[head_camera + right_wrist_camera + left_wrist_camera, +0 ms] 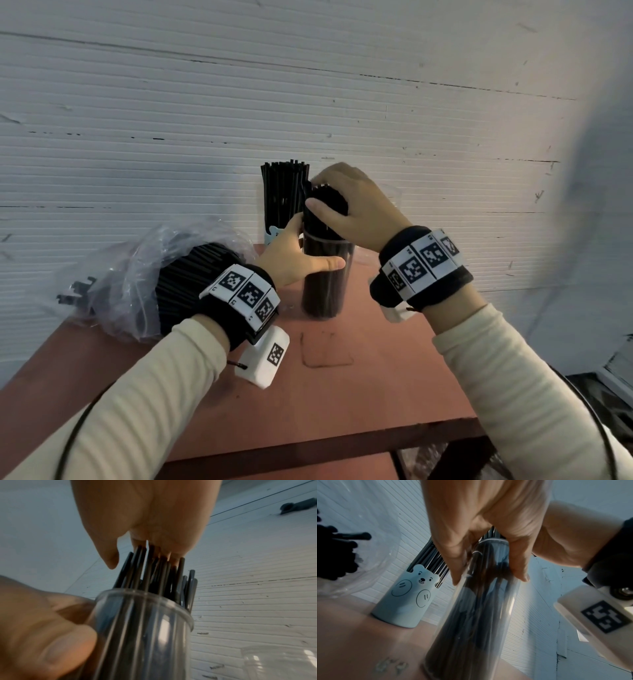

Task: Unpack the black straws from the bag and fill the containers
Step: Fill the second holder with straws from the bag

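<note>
A tall clear container (327, 284) packed with black straws (323, 219) stands on the red-brown table (342, 383). My left hand (298, 255) grips its upper wall, thumb across the front. My right hand (346, 202) is cupped over the straw tops that stick out of the rim, with thumb and fingers curled round them. The right wrist view shows those straws (154, 574) under my right hand (145, 513), above the container's rim (137, 601). The left wrist view shows my left hand (488, 520) round the container (471, 628).
A pale blue bear-print cup (406, 597) full of straws (284, 192) stands behind, against the white ribbed wall. A crumpled clear bag (130, 274) holding a thick straw bundle (191, 274) lies at the table's left. Another clear container (278, 662) sits at the right.
</note>
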A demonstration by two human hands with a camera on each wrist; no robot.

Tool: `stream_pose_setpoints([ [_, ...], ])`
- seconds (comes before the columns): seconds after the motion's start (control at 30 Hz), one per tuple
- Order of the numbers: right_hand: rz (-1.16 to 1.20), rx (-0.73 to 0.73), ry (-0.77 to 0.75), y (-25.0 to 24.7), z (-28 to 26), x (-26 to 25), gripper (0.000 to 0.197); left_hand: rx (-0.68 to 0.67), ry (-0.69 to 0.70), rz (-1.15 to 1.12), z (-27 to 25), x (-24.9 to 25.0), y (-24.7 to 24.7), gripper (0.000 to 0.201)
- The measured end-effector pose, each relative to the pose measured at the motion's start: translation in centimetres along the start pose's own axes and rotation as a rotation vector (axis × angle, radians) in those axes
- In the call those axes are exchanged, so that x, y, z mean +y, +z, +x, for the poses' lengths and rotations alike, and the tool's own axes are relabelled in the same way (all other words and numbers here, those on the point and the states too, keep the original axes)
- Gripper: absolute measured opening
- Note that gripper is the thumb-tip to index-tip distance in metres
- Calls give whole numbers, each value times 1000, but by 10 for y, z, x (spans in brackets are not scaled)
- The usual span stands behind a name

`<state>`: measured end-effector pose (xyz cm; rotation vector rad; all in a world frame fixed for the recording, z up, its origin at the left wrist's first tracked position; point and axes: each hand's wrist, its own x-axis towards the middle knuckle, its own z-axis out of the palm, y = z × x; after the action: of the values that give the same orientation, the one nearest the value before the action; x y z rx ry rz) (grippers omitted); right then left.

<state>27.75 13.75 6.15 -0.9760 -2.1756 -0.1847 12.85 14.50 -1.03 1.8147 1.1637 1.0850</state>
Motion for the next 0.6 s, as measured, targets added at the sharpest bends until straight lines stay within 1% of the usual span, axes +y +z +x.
stream_pose_setpoints([
  [0.1, 50, 25, -60, -4, 4, -5, 66, -2, -1, 19, -1, 1, 0, 91],
  [0.13, 28, 9, -78, -5, 6, -8, 66, 0, -6, 32, -1, 2, 0, 91],
  [0.23, -112, -101, -57, -6, 7, -11, 44, 8, -20, 51, -2, 4, -1, 93],
  [0.3, -178, -168, 14, -5, 3, -10, 40, 2, -22, 39, -3, 7, 0, 93],
  [0.33, -182, -170, 33, -3, 1, -9, 40, -6, -25, 30, -4, 9, 1, 94],
  [0.43, -113, -103, 25, -4, -2, -11, 42, -41, -37, -7, -4, 10, 2, 106],
  [0.5, -50, -33, 2, -4, -3, -18, 44, -60, -43, 19, -5, 8, 0, 118],
  [0.53, -15, 8, -10, -4, -4, -23, 44, -62, -45, 44, -7, 7, -2, 121],
  [0.57, 21, 49, -23, -3, -4, -29, 43, -48, -54, 68, -10, 6, -5, 120],
  [0.6, 50, 95, -38, -2, -5, -34, 41, -15, -60, 83, -13, 6, -8, 114],
])
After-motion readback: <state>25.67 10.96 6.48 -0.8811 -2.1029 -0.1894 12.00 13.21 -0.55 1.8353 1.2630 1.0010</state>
